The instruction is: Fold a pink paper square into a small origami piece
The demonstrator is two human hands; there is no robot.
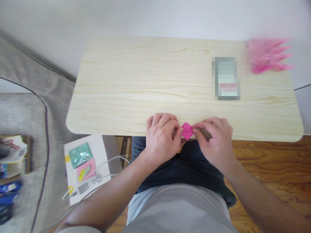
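A small folded piece of pink paper (187,130) rests at the near edge of the light wooden table (136,87). My left hand (161,137) pinches its left side with fingers curled. From the other side, my right hand (213,142) pinches its right corner with thumb and forefinger. Both hands meet at the paper, over my lap.
A pile of pink folded paper pieces (268,55) lies at the table's far right corner, beside a blurred rectangular object (227,78). On the floor to the left lie a white sheet with coloured paper packs (85,165), a white cable (104,176) and a grey sofa (24,106).
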